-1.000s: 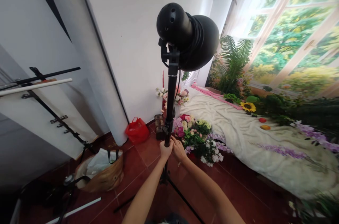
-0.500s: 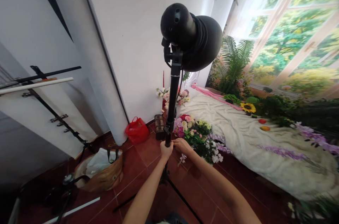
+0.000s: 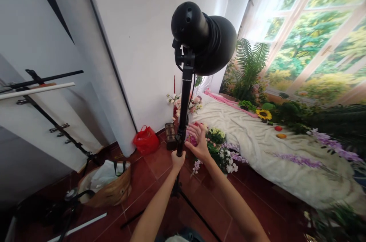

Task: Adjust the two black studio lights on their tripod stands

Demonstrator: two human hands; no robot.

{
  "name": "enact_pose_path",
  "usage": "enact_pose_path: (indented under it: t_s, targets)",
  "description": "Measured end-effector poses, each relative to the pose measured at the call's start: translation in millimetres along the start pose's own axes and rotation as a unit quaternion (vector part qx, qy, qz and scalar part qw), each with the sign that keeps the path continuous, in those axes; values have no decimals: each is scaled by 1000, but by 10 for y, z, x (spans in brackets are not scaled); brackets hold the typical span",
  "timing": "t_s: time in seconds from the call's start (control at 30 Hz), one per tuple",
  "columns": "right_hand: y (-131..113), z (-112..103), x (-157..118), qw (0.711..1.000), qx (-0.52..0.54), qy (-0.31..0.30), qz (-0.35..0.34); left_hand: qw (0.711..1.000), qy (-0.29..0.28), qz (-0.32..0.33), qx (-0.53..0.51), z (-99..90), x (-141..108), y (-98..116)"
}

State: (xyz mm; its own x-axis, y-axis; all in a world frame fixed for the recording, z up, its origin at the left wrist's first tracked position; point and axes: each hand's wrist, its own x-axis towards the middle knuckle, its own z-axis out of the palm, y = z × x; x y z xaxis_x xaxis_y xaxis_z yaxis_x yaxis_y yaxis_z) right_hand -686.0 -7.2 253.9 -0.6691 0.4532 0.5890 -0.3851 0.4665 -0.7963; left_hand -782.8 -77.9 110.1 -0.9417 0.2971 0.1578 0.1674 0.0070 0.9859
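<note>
A black studio lamp sits atop a black light stand, its wide head tilted to the right. My left hand is wrapped round the stand's pole just below a locking collar. To the right of the pole, my right hand is raised with fingers spread, near the collar and holding nothing. Below, the stand's legs spread over the red tile floor. Artificial flowers show behind my right hand, which partly hides them.
A cream blanket with flower sprays covers a low platform on the right. On the left are a wicker basket, a red bag and a backdrop stand. A small brown chest sits by the wall.
My right hand has lifted away from its place beside my left hand and opened, rising along the pole. The left hand keeps its hold on the stand. The view has shifted slightly.
</note>
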Motion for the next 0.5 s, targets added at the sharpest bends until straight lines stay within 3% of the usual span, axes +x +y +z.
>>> enact_pose_path:
  t_s: [0.07, 0.17, 0.33, 0.5]
  targets:
    - [-359, 129, 335, 998, 69, -7, -3, 1000, -6, 7, 3, 0, -1, 4]
    - [-623, 289, 631, 993, 96, -6, 73, 1000, -1, 19, 14, 2, 1, -1]
    - [-578, 462, 751, 986, 54, -55, 148, 999, 2, 23, 27, 7, -2, -30]
    - [-539, 562, 779, 990, 21, 27, 138, 999, -12, 29, 41, -35, -40, 13]
